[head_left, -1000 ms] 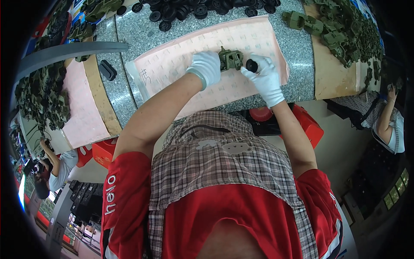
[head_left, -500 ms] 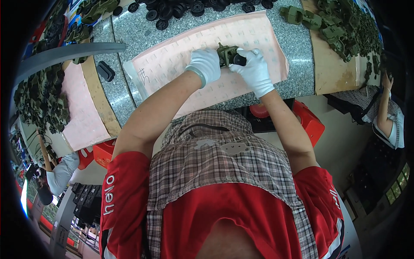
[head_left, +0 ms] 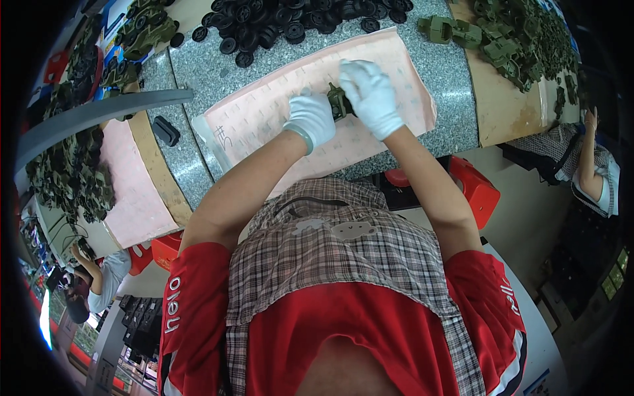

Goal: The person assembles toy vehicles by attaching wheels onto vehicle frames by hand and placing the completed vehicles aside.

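Note:
Both of my hands wear white gloves and meet over a pink mat (head_left: 264, 115) on a grey speckled worktop. A small olive-green toy vehicle (head_left: 339, 102) is held between them. My left hand (head_left: 310, 119) grips its left side. My right hand (head_left: 370, 96) covers its right side and top, hiding most of it. A black wheel seen earlier at my right fingers is now hidden.
A heap of black wheels (head_left: 290, 23) lies at the far edge of the worktop. Piles of green toy parts (head_left: 515, 39) sit at the right and at the left (head_left: 66, 178). A small black block (head_left: 165, 130) lies left of the mat. A red stool (head_left: 472, 188) stands below the worktop. Other people sit at the left (head_left: 99, 277) and right (head_left: 594, 171).
My right hand moved left from beside the toy vehicle, carrying a black wheel, and now presses over the vehicle. My left hand kept its grip.

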### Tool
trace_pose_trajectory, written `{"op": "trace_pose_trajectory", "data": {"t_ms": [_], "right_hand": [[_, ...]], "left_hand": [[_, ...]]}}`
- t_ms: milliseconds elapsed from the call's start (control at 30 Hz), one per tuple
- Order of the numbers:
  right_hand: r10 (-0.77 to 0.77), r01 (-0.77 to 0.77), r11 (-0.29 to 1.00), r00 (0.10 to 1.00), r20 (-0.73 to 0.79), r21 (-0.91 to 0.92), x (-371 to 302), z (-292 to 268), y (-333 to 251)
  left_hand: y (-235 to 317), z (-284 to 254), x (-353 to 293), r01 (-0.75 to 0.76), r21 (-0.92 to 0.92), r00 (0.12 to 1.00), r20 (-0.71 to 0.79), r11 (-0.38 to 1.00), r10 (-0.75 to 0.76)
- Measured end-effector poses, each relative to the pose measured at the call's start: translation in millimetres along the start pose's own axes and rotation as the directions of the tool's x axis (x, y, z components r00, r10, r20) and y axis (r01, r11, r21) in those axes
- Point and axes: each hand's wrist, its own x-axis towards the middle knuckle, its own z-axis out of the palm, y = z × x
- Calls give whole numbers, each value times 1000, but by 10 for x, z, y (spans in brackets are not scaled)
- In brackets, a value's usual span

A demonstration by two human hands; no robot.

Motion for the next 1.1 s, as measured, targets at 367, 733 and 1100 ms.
{"op": "trace_pose_trajectory", "data": {"t_ms": [367, 733, 1100], "right_hand": [[622, -662, 732, 746, -237, -164, -83, 535, 108], [-313, 462, 882, 719, 620, -90, 282, 78, -5], [395, -374, 893, 918, 38, -252, 23, 358, 54]], "left_hand": [[-122, 175, 76, -73, -109, 993, -99, 991, 62], [-148, 198, 53, -204, -235, 969, -189, 950, 161], [-149, 207, 86, -72, -231, 986, -166, 970, 34]]}}
